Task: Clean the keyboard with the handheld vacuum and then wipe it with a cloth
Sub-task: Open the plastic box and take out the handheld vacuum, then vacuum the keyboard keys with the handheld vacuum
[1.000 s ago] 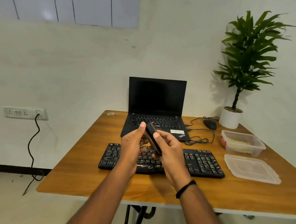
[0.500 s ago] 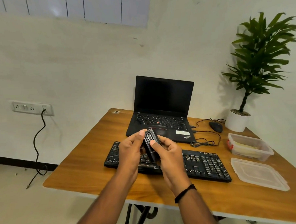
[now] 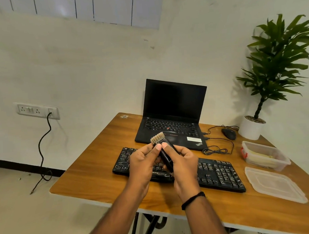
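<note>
Head view: two forearms reach in from the bottom edge, the right one with a black band (image 3: 192, 200) at the wrist. The left hand (image 3: 144, 164) and right hand (image 3: 184, 166) meet above the keyboard (image 3: 220, 174), both curled around a slim black vacuum (image 3: 165, 157) that tilts up and away. The left thumb presses its upper side; the right thumb lies on its top near a small round button. A pale brush head (image 3: 157, 137) sticks out of the far end, bristles fanned upward. The keyboard lies flat on the wooden worktop (image 3: 92, 173) under the hands, its middle hidden by them. To the right rest a clear lid (image 3: 274, 183) and, just beyond it, a clear tub (image 3: 264, 155) with something pale inside. Farther back stands an open laptop (image 3: 173, 114) with a dark screen, a coiled cable (image 3: 217, 150) and a mouse (image 3: 228, 133) to its right. A potted plant (image 3: 277, 62) occupies the far right corner. On the wall to the left, a cord (image 3: 43, 140) hangs from a socket plate (image 3: 37, 110).
</note>
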The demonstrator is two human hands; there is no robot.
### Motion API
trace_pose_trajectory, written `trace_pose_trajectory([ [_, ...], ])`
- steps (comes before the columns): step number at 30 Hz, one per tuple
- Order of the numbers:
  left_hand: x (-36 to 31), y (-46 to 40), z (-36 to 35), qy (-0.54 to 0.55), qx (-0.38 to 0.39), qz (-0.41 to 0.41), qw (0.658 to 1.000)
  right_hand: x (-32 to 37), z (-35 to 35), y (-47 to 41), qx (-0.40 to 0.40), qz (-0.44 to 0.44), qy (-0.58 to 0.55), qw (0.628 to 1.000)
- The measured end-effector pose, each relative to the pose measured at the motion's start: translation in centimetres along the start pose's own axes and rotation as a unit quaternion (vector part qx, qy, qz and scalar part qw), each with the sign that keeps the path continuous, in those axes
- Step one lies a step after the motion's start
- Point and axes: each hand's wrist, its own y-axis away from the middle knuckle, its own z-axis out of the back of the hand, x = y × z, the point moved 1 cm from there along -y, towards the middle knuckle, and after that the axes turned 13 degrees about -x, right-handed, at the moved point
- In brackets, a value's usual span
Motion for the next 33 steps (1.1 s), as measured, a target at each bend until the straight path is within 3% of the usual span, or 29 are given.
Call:
trace_pose_trajectory([
  [5,-0.3,-0.7,0.4,0.075,0.01,0.031,0.997,0.5,-0.5,0.3,0.033,-0.051,-0.015,0.998],
  [9,-0.2,-1.3,0.7,0.129,0.023,0.06,0.99,-0.3,-1.2,1.1,0.067,-0.177,-0.105,0.976],
  [13,0.2,-1.5,2.2,0.057,0.042,0.035,0.997,-0.7,-1.7,1.7,0.1,-0.288,-0.177,0.936],
  [20,-1.6,-4.5,5.5,-0.096,0.1,-0.045,0.989,-1.2,-4.0,0.1,0.127,-0.34,-0.206,0.908],
  [24,-2.7,-7.4,8.5,-0.237,0.078,-0.106,0.962,-1.2,-6.2,-1.9,0.148,-0.288,-0.209,0.923],
  [27,-2.5,-9.5,11.8,-0.334,0.07,-0.087,0.936,-1.2,-7.6,-4.0,0.149,-0.194,-0.177,0.954],
  [30,-1.7,-10.8,14.0,-0.427,0.113,-0.055,0.895,-1.3,-8.8,-5.9,0.128,-0.059,-0.05,0.989],
  [33,-0.5,-11.3,14.2,-0.503,0.147,-0.076,0.848,-1.8,-10.3,-7.9,0.137,0.064,0.105,0.983],
])
